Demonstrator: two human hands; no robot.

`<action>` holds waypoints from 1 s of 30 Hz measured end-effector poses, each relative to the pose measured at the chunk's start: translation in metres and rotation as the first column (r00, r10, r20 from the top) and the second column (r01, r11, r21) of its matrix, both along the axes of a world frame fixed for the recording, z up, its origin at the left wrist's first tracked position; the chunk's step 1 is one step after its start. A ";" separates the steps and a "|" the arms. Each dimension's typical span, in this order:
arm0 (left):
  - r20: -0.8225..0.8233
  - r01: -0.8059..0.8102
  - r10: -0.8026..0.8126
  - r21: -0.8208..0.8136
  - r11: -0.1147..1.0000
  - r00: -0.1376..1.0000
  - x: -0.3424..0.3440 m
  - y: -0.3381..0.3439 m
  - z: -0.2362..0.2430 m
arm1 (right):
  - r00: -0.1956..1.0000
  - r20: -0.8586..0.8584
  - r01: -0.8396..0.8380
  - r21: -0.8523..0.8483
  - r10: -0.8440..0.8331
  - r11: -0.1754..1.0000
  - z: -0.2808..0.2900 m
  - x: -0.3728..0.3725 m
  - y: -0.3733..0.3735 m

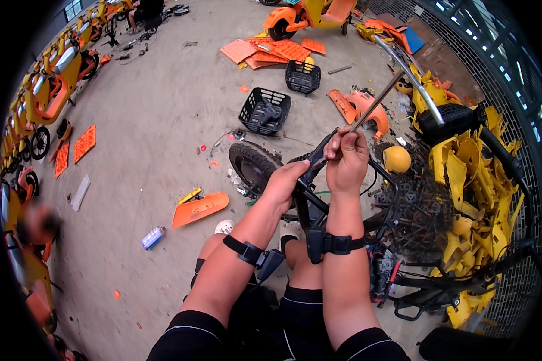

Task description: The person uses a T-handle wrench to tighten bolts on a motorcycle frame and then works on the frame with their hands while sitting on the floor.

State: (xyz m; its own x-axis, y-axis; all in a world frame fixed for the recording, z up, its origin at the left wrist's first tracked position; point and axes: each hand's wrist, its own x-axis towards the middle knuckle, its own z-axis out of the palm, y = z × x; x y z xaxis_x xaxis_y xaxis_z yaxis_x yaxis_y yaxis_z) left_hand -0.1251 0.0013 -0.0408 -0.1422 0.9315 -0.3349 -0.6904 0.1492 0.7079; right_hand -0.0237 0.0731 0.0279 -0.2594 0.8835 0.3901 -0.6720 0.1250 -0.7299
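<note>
Scooter row: yellow-and-orange scooters (66, 78) line the left edge of the concrete floor (156, 144).
Orange mat: a ribbed orange mat (85, 144) lies near them, toward the same edge.
Spray can: a blue-and-white can (153, 237) rests on its side, well apart from both hands.
Orange shell: a long curved orange shell (202, 209) lies on the floor between the can and the tyre.
Tyre: a knobbly black tyre (250, 163) slants from upper left to lower right, just beyond the left hand.
Baskets: two black plastic baskets (262, 127) stand on the floor beyond the tyre, one behind the other.
Black frame: its tubes (305, 201) sit between the forearms, with the tyre to their left.
Left hand: thumb (299, 169) stretched along the frame's upper part; the other fingers are largely hidden, so how tightly this hand (285, 183) is closed cannot be told.
Rod: a thin metal rod (379, 99), its long axis diagonal, points away and rightward, toward the floor's right edge.
Right hand: fingers curled, this hand (347, 159) is clamped on the rod, close above the frame.
Rod's place: mostly beyond the right hand, up and to its right.
Scrap heap: broken yellow panels (476, 180) pile along the floor's right edge, by the brick wall.
</note>
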 end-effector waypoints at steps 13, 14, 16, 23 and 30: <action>0.005 0.000 0.000 -0.001 1.000 1.000 -0.002 0.003 -0.006 | 0.951 0.245 0.189 0.022 -0.189 0.982 0.015 -0.020 0.007; 0.000 -0.011 0.011 0.002 1.000 1.000 -0.002 0.002 -0.006 | 0.940 0.260 0.234 -0.015 -0.222 0.972 0.016 -0.021 0.004; -0.007 -0.029 0.029 0.007 1.000 1.000 -0.002 0.000 -0.005 | 0.910 0.296 0.328 -0.084 -0.291 0.941 0.021 -0.020 -0.002; -0.005 -0.038 0.038 -0.004 0.999 0.999 -0.002 -0.003 -0.003 | 0.992 -0.105 -0.080 -0.043 0.075 0.996 -0.002 -0.003 0.015; 0.019 -0.013 0.013 0.013 1.000 1.000 -0.005 -0.005 -0.003 | 0.870 -0.105 -0.483 0.023 0.482 0.875 -0.006 -0.001 0.036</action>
State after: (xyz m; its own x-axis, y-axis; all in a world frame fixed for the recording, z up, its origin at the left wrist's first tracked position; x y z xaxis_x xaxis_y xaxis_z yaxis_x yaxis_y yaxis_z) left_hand -0.1304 -0.0038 -0.0437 -0.1480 0.9338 -0.3258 -0.7053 0.1313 0.6966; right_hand -0.0248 0.1093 0.0220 -0.6120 0.6602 0.4354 -0.7198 -0.2369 -0.6525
